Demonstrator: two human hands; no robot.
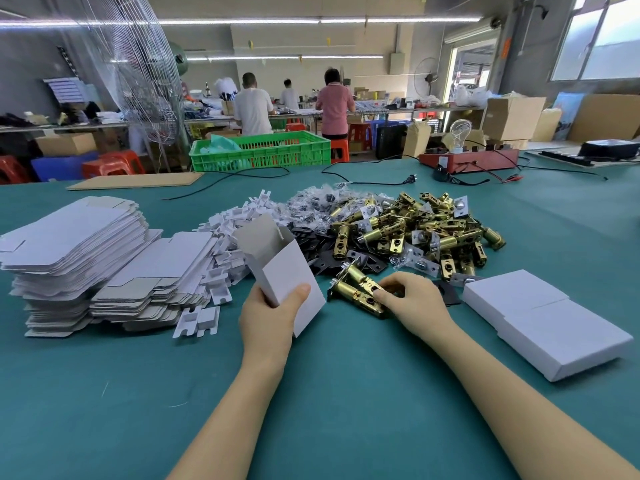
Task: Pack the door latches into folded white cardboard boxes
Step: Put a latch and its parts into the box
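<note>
**Box up, latches under the fingers**

Forearms reach in from the near edge of the green worktop (346,410). The left hand (268,317) grasps an erected white box (284,271), thumb across its front panel, open mouth tilted up and away. The right hand (410,299) rests curled on two brass door latches (358,289) lying side by side just in front of the box, fingers (384,295) pinching their tail ends.

These latches look like solid metal: probably heavy for their size, rigid, smooth on the barrel. Taking them round the barrel, dark faceplates leading, seems the surest hold. Thin card like the box should crush easily, so a light hold low on its walls suits it.

Counted: two latches in hand, one open box, two closed white boxes (547,317) at right. Too many to count are the latch heap (433,230), flat box blanks (86,244), white card inserts (239,216) and bagged parts (318,199).
</note>
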